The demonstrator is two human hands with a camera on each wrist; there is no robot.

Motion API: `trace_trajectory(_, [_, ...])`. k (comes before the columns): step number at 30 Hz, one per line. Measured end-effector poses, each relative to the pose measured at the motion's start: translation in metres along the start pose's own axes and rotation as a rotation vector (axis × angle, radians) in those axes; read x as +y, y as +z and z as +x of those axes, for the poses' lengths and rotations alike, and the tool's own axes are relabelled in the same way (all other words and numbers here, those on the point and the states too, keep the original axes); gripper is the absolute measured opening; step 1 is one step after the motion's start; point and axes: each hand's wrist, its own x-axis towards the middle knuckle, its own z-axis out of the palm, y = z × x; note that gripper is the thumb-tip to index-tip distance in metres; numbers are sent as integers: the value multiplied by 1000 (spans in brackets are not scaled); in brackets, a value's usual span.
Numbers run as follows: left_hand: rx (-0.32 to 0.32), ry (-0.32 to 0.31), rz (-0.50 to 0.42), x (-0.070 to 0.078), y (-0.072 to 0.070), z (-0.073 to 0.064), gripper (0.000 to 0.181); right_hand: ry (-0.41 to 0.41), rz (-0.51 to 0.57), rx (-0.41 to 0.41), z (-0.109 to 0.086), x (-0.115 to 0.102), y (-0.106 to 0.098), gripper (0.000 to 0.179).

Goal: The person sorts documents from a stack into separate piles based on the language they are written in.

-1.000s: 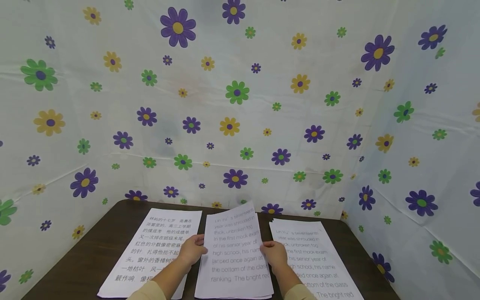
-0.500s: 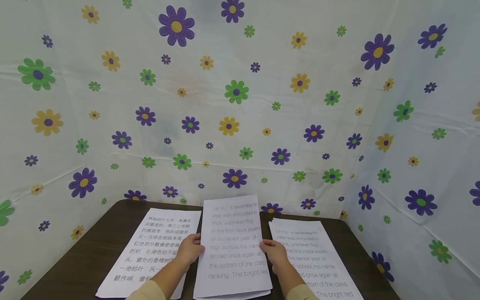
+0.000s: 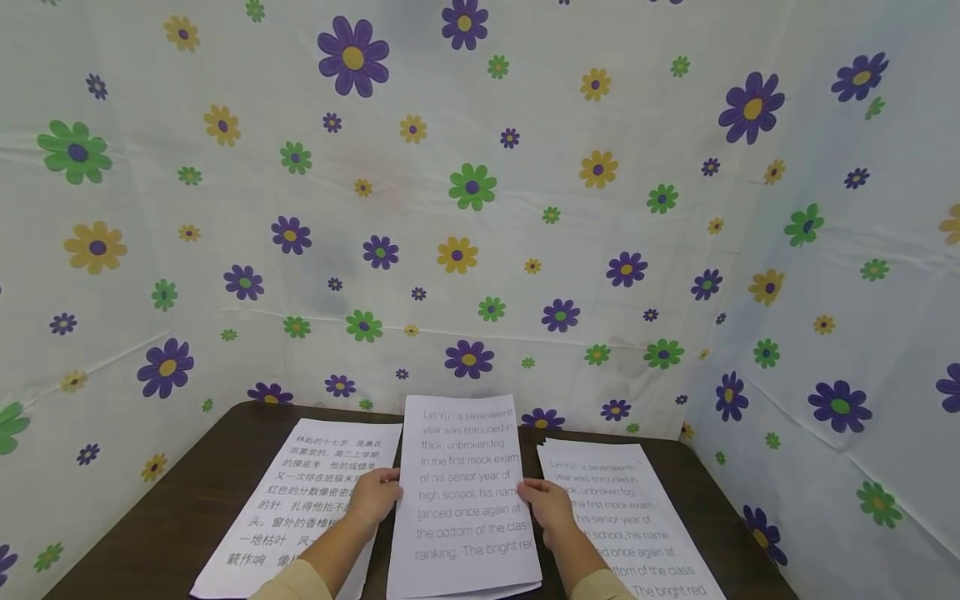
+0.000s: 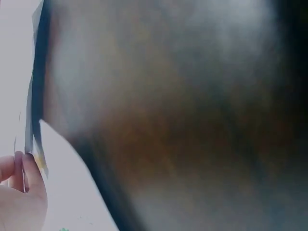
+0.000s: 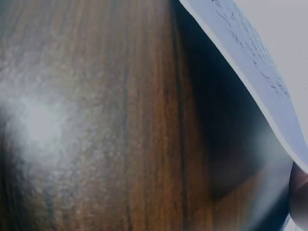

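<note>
A white sheet of paper (image 3: 465,500) with large English print stands in the middle of the head view, its far edge raised against the curtain. My left hand (image 3: 377,497) pinches its left edge, and my right hand (image 3: 549,507) pinches the right edge. Under its near end, more paper (image 3: 513,591) peeks out. In the left wrist view, fingers of the left hand (image 4: 26,192) close on the paper's edge at the lower left. Only a fingertip of the right hand (image 5: 299,197) shows in the right wrist view, below the paper (image 5: 255,72).
On the left lies a stack of paper with Chinese print (image 3: 300,500), partly behind my left forearm. A stack with English print (image 3: 637,517) lies to the right. Both rest on a dark wooden table (image 3: 142,533). A flower-patterned curtain (image 3: 420,192) closes off the back and sides.
The sheet's upper right part, curled up a second ago, now lies straighter, and its far edge stands higher and level. My left hand has shifted slightly left along with the edge.
</note>
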Motion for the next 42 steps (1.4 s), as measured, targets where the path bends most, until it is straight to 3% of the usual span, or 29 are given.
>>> trace_trajectory(5, [1,0,-19,2,-3,3,42,-20,2,-22,-1,-5,-1,37])
trace_trajectory(14, [-26,27,-160,8,-6,3,46,-34,-1,-12,1,-11,-5,35])
trace_trajectory(23, [-26,27,-214,13,-7,5,49,-74,74,-94,3,-18,-12,53])
trace_trajectory(29, [-11,35,-236,17,-5,6,53,-118,84,-156,2,-21,-21,55])
trace_trajectory(42, [-44,40,-260,35,12,2,53,-102,31,-93,-1,-29,-44,53])
